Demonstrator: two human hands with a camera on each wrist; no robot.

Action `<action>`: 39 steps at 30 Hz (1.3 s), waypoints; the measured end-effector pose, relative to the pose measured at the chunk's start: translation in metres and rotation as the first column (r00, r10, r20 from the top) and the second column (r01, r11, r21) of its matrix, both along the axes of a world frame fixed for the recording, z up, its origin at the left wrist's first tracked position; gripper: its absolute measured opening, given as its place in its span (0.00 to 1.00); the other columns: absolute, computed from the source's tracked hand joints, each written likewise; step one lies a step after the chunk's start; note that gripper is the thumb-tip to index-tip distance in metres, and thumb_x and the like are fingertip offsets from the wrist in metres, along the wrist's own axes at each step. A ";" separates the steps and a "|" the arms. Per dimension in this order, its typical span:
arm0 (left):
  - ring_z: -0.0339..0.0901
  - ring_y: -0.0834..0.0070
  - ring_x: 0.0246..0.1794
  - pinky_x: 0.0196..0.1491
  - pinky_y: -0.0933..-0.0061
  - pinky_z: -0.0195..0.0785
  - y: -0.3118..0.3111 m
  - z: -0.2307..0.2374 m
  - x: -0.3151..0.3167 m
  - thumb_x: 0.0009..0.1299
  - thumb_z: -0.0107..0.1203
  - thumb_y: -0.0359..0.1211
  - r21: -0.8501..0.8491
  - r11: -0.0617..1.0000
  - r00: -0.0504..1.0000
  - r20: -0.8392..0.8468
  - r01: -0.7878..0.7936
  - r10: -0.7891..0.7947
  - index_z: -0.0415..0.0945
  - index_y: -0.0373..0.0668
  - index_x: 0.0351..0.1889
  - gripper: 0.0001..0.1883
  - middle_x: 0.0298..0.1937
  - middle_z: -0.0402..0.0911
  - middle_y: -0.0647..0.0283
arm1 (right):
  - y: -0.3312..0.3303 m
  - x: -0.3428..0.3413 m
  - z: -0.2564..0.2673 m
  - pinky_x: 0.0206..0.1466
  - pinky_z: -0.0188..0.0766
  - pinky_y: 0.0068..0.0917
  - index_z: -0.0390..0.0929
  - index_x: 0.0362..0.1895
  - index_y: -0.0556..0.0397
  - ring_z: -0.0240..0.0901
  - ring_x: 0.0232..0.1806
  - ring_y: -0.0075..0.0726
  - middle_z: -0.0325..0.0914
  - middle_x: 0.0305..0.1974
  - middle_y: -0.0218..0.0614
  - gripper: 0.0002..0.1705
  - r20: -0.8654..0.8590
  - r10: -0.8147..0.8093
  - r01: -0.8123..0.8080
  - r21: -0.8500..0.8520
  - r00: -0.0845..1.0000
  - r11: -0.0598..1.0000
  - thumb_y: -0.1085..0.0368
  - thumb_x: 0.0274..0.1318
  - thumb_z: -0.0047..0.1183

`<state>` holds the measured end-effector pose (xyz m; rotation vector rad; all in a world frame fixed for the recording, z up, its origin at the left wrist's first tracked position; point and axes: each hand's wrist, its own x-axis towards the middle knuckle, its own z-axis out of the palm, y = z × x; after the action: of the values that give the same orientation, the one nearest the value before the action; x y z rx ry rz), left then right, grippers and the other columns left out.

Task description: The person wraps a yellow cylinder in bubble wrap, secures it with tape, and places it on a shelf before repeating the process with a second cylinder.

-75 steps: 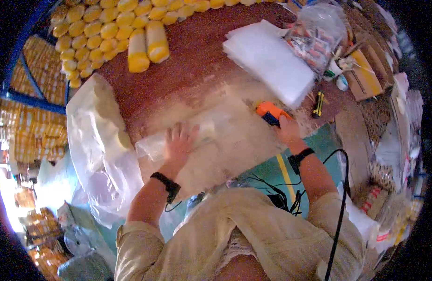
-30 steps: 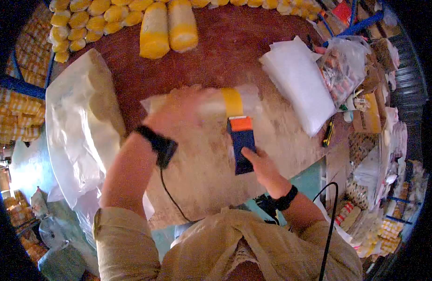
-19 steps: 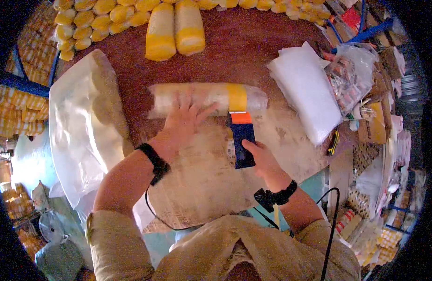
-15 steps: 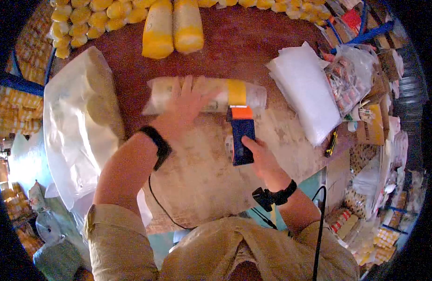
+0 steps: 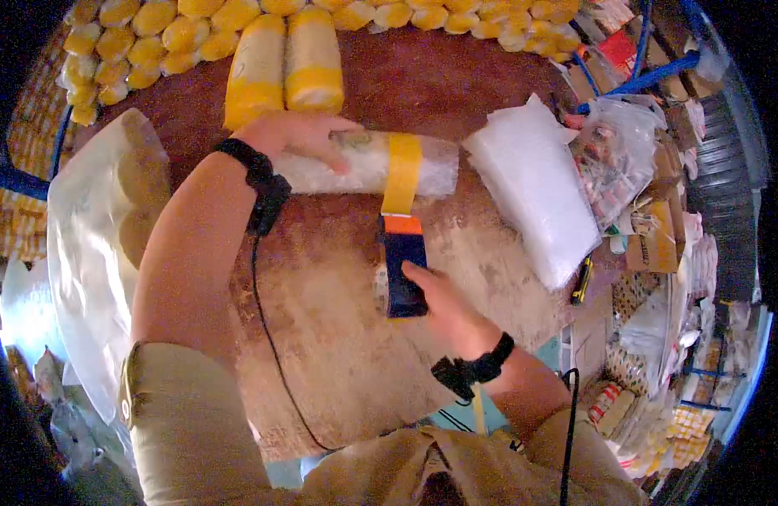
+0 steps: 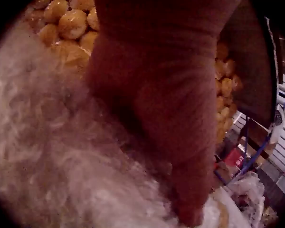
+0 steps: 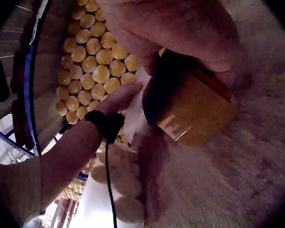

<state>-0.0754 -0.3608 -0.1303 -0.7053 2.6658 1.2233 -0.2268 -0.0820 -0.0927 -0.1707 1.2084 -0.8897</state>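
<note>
A roll wrapped in clear bubble wrap (image 5: 439,164) lies crosswise on the table, a band of yellow tape (image 5: 403,160) around its right part. My left hand (image 5: 300,139) rests over the roll's left part, thumb on the near side and fingers extended along the top; the left wrist view shows the hand (image 6: 156,95) against the bubble wrap (image 6: 61,142). In my right hand (image 5: 448,308) I grip a dark blue and orange tape dispenser (image 5: 404,274), thumb on top. A taut strip of tape runs from its orange front to the roll.
Two yellow-ended wrapped rolls (image 5: 315,67) lie behind, before a stack of similar rolls (image 5: 153,38). Plastic sheeting (image 5: 102,253) is at left. White foam sheets (image 5: 536,194), a bag of tape rolls (image 5: 617,160) and a yellow cutter (image 5: 582,281) are at right.
The dispenser came up to the roll and tape now stretches between them. My left hand, earlier flat with spread fingers, has moved farther away and turned rightward over the roll.
</note>
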 end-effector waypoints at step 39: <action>0.57 0.49 0.59 0.59 0.54 0.53 0.310 0.025 0.096 0.46 0.65 0.43 -0.535 0.651 0.777 -0.017 -0.539 0.630 0.54 0.55 0.61 0.44 0.63 0.55 0.53 | 0.129 -0.050 0.051 0.38 0.70 0.25 0.72 0.42 0.60 0.73 0.32 0.30 0.76 0.34 0.36 0.20 0.086 0.190 -0.185 -0.056 0.978 0.981 0.56 0.52 0.47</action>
<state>0.0210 -0.0505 -0.1054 -1.7886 2.6947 0.4336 -0.2764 0.0466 -0.0420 -0.2753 1.0675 -0.7536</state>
